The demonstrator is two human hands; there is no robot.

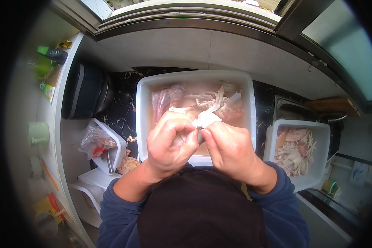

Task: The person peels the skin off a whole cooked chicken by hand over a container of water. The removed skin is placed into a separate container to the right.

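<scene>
My left hand (173, 142) and my right hand (229, 141) meet over a white plastic tub (193, 73) of cloudy water. Between their fingertips is a pale piece of poultry (208, 117), perhaps a foot, its long end pointing away from me. Thumbs and forefingers are pinched close together at its near end. A small dark grey thing (200, 128) shows between them, too covered to name. In the water lie reddish bony meat (162, 100) at the left and pale poultry pieces (232, 108) at the right.
At right, a second white tub (327, 152) holds pale poultry pieces (297, 155), beside a metal sink (290, 108). On the left a small white bin (123, 145) holds a plastic bag (91, 136) and a metal-handled tool (109, 162). Yellowish scraps (129, 164) lie beside it.
</scene>
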